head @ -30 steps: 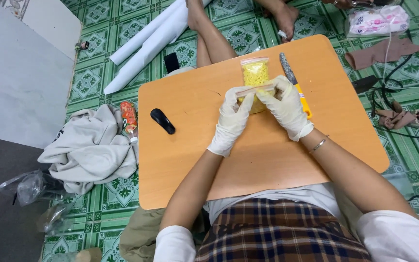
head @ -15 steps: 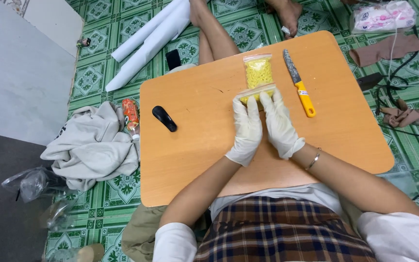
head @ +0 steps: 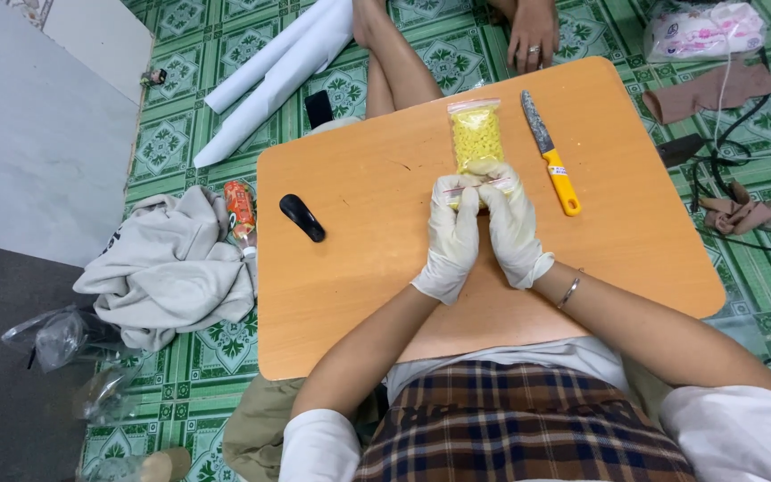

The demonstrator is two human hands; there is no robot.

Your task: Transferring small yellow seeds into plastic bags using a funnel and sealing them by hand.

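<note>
The bag (head: 477,143) of yellow bits lies on the table (head: 359,268), just left of the knife (head: 551,163). Its long side points away from the person. Both gloved hands pinch its near end, the left hand (head: 451,236) and the right hand (head: 510,228) side by side. A moment ago the hands were further apart

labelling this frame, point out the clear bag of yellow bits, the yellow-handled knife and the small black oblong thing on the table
clear plastic bag of yellow bits (head: 476,134): head view, on the yellow filling.
yellow-handled knife (head: 561,179): head view, on the handle.
small black oblong thing (head: 302,217): head view, on its middle.
</note>
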